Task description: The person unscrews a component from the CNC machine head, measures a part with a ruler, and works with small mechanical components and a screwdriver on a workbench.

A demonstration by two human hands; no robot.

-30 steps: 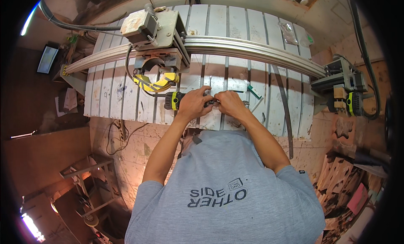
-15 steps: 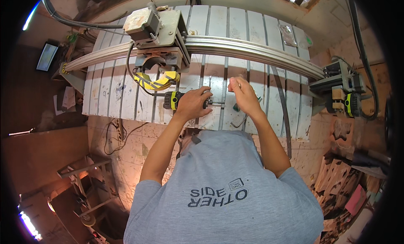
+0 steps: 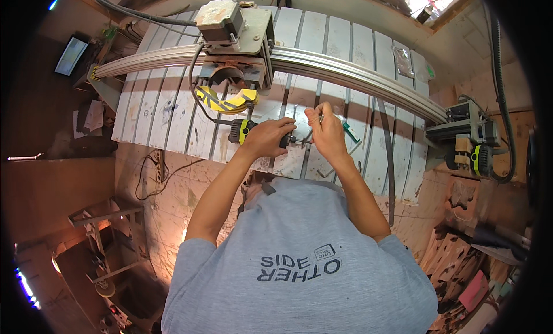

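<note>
My left hand (image 3: 269, 137) wraps over a black and lime router or similar power tool (image 3: 242, 131) lying on the slotted white bed. A short metal shaft (image 3: 299, 140) projects right from the tool. Beside that shaft, my right hand (image 3: 327, 129) is raised with fingers curled around a thin item that I cannot make out. A green-handled tool (image 3: 348, 131) and a bent metal tool (image 3: 324, 174) lie nearby. A yellow-and-black striped curved piece (image 3: 226, 102) hangs under the gantry just behind the power tool.
A metal gantry (image 3: 351, 73) with a motor (image 3: 219, 23) crosses the bed (image 3: 155, 109). A second machine head (image 3: 478, 160) sits at the right. A dark hose (image 3: 387, 161) drapes over the bed. A monitor (image 3: 71, 56) stands left; wooden pieces (image 3: 440, 253) are stacked lower right.
My right hand has left the tool's front end and lifted up and right, uncovering the shaft. My left hand stays on the tool. The view has shifted slightly.
</note>
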